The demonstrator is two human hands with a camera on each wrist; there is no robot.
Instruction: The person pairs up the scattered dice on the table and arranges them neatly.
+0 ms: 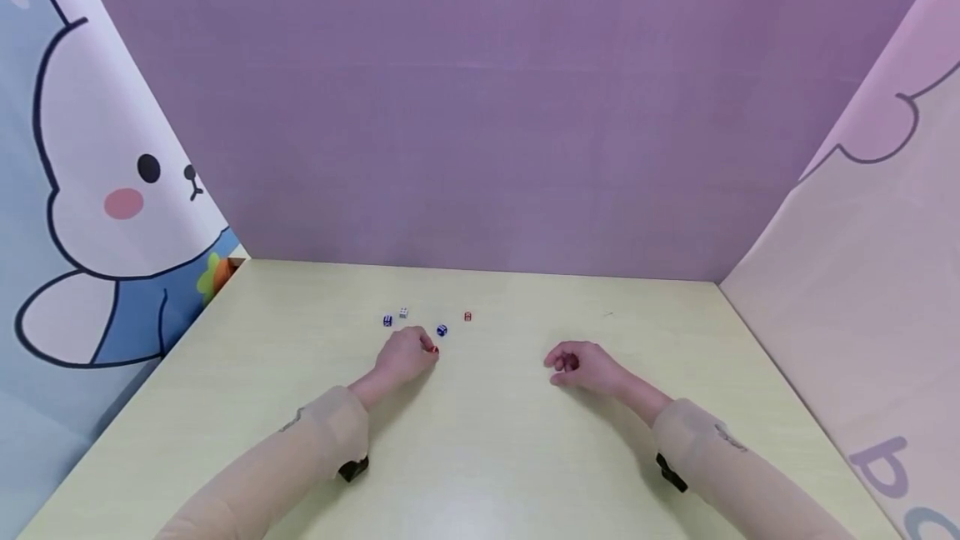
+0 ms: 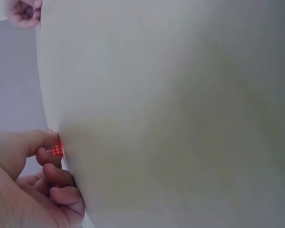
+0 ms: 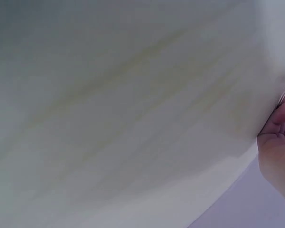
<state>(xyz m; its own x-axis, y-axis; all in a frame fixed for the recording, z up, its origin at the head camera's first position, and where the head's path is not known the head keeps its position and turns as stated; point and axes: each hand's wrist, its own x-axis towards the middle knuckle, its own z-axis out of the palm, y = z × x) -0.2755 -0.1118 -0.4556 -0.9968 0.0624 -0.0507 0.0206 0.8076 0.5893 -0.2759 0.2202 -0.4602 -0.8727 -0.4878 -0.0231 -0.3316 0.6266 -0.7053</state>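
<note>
My left hand (image 1: 405, 354) pinches a red die (image 2: 56, 149) with white dots between thumb and forefinger, close over the table. Just beyond that hand lie a blue die (image 1: 387, 321) and a white die (image 1: 403, 313), side by side. Another blue die (image 1: 442, 330) sits ahead of the left fingertips, and a second red die (image 1: 468, 317) lies a little to its right. To the right, my right hand (image 1: 588, 367) rests by the tabletop with loosely curled fingers and holds nothing. Only part of this hand (image 3: 278, 137) shows in the right wrist view.
The pale wooden table (image 1: 495, 457) ends at a purple backdrop (image 1: 480, 123). A panel with a cartoon rabbit (image 1: 127, 182) stands along the left side, and a pale printed panel (image 1: 862, 290) along the right. A small thin mark (image 1: 608, 314) shows on the table's far right.
</note>
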